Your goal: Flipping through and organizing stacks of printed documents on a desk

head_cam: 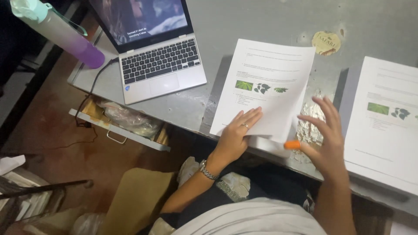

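A stack of white printed sheets (272,74) with small leaf pictures lies on the grey metal desk (261,21). My left hand (237,132) rests flat on the stack's lower edge, fingers spread, a ring on one finger and a metal watch on the wrist. My right hand (326,139) hovers just right of the stack with fingers fanned out, and an orange marker (292,145) is pinched at the thumb. The top sheet's lower right corner curls up between the two hands.
A second paper stack (385,117) lies at the right. An open laptop (159,65) sits at the back left, with a purple and teal bottle (61,32) beside it. A round sticker (325,42) is on the desk. A drawer (117,128) hangs open below.
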